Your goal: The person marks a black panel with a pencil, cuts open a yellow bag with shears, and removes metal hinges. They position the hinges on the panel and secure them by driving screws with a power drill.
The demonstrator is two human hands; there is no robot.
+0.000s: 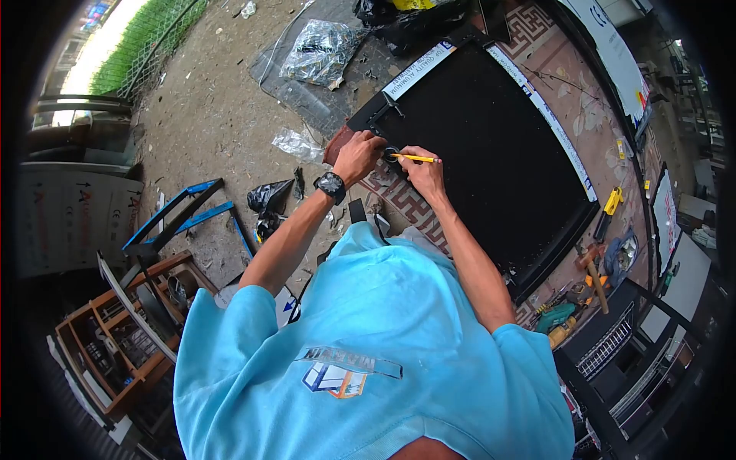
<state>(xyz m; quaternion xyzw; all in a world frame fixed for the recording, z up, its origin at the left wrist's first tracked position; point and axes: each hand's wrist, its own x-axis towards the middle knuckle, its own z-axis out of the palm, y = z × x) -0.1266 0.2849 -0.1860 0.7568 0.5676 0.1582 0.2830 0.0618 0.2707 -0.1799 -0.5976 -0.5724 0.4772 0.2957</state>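
Note:
My right hand (424,175) grips a yellow pencil (416,158), its tip pointing left at a small dark ring (391,154). The ring lies at the near left edge of a large black panel (483,146) in a black frame. My left hand (359,157), with a black watch (330,186) on the wrist, has its fingers curled against the ring's left side. Those fingers partly hide it. Printed white tape (418,70) runs along the frame's far sides. A small dark metal fitting (393,105) rests near the panel's left corner.
Right of the panel lie a yellow-handled tool (611,205), a hammer (593,276) and a green power tool (553,317). A blue and black metal frame (180,218) stands at left above a wooden box (130,337) of parts. Plastic bags (323,52) lie beyond.

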